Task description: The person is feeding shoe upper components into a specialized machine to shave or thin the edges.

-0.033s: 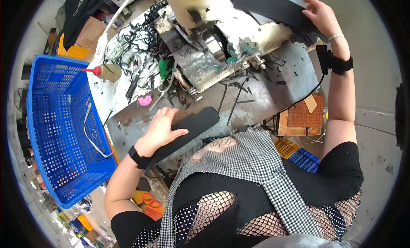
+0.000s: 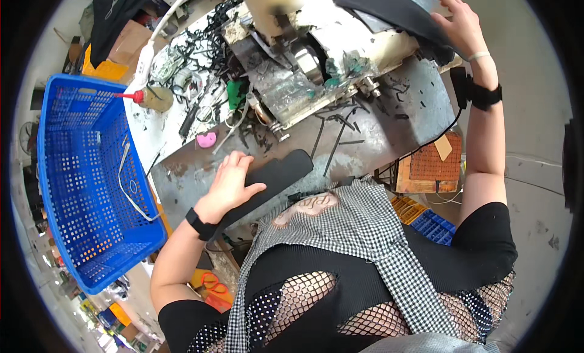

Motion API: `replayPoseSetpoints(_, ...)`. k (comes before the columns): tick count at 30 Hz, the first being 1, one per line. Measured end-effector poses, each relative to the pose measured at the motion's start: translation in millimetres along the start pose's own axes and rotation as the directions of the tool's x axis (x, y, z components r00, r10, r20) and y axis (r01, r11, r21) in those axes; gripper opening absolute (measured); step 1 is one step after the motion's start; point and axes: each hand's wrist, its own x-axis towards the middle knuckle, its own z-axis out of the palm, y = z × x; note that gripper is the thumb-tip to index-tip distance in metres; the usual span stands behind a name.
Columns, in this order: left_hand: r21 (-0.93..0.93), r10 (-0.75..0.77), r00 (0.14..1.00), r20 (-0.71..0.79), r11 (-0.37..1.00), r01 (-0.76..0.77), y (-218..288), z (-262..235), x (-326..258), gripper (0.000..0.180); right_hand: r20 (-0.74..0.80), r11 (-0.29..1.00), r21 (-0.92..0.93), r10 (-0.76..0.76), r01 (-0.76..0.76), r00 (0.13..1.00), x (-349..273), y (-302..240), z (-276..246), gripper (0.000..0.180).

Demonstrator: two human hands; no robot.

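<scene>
My left hand [image 2: 226,189] rests on a long black strip [image 2: 281,175] with a rounded end. Its fingers lie flat and the thumb stretches out along the strip, which sits on the metal tabletop close to my apron. At the upper right, my right hand [image 2: 460,26] is beside a stack of black strips [image 2: 395,9] on the machine's right side. The fingers of that hand are apart and slightly curled, with the fingertips at the edge of the upper strip. Between the hands stands a worn bench machine [image 2: 286,79] with a metal wheel.
A blue plastic crate [image 2: 91,189] stands at the left. Near it are an oil bottle with a red tip [image 2: 155,99], a pink lump [image 2: 206,139] and tangled black scraps [image 2: 210,46]. Thin offcuts [image 2: 334,147] lie before the machine. A cable hangs from my right wristband.
The upper black strip by my right hand now bends and droops at its right end. My right fingers are slightly more apart from it. My left hand barely moves.
</scene>
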Motion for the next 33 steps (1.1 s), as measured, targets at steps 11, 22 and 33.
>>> replayPoseSetpoints(11,-0.354,0.04,0.999,0.03,0.935,-0.027,-10,41,-20,0.036,0.005,0.877,0.458,-0.163,0.143,0.987,-16,-118,-24,0.031)
replayPoseSetpoints(22,-0.534,-0.077,0.938,-0.337,0.837,-0.123,14,8,-17,0.026,-0.099,0.815,0.47,-0.333,0.339,0.938,-28,-113,-16,0.025)
replayPoseSetpoints(33,-0.833,0.097,0.992,0.074,0.554,0.008,45,-98,49,0.013,-0.021,0.576,0.639,-0.65,0.51,0.76,-65,-186,-22,0.053)
